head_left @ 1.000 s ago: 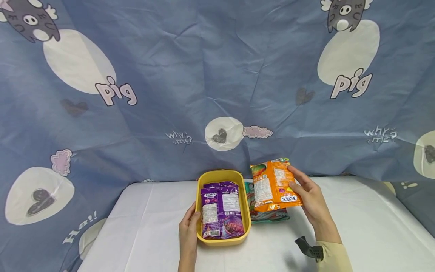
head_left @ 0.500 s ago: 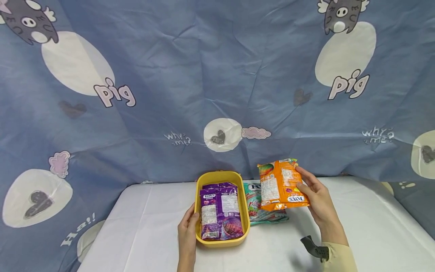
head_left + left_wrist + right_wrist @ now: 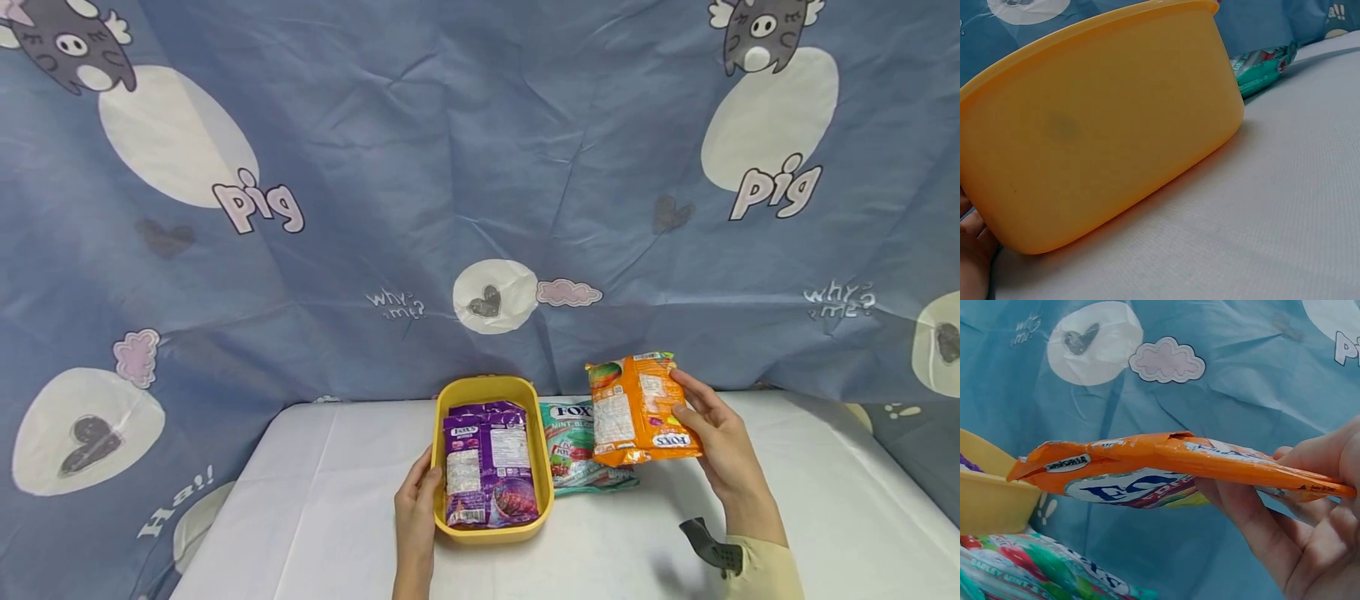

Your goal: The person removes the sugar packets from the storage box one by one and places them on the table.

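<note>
Across the upper frame I face a creased blue cloth (image 3: pixel 360 125), printed with a grey winged pig (image 3: pixel 71 46) at upper left and another at upper right. Near the middle I see a pink cloud (image 3: pixel 568 292) touching a pale oval (image 3: pixel 510 279). My white-covered desk (image 3: pixel 322 500) spans much of the bottom.

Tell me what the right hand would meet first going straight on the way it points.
Beyond the orange packet in the right hand, probably the blue backdrop cloth; how far off it hangs is unclear.
</note>
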`<state>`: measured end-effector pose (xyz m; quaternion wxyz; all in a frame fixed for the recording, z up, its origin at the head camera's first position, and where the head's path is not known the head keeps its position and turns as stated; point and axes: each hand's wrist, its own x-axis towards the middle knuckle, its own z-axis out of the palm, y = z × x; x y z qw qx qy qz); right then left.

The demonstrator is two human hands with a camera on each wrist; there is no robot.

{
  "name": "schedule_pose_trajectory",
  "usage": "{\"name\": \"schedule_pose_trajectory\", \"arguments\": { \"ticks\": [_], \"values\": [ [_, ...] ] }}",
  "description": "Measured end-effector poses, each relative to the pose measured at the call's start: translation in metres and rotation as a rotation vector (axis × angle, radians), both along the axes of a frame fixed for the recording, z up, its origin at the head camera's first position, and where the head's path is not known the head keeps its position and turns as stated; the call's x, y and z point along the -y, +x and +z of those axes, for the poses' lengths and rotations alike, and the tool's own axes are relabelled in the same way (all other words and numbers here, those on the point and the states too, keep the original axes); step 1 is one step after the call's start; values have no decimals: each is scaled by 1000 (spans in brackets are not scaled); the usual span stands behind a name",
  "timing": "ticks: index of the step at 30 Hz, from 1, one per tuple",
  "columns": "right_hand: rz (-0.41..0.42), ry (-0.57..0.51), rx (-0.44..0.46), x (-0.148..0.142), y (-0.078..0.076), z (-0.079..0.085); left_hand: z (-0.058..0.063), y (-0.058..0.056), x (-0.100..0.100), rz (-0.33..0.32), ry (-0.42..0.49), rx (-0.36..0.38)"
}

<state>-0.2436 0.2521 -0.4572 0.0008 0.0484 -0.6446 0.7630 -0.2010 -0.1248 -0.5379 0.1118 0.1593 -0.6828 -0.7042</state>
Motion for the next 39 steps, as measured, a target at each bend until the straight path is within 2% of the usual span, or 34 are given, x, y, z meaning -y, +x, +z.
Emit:
{"name": "schedule_pose_trajectory", "arguments": {
  "ticks": [8,15,31,39],
  "values": [
    [11,12,24,-7,-1,-4,1,1,1,-1,-2,-26],
    [7,25,40,-11,-1,-7,4,2,2,2,-5,-17],
    [26,48,50,-27,-2,-17,0,-1,0,3,-12,-6],
    [8,76,60,-40,-1,-27,-2,-1,0,1,-1,-6]
  ]
}}
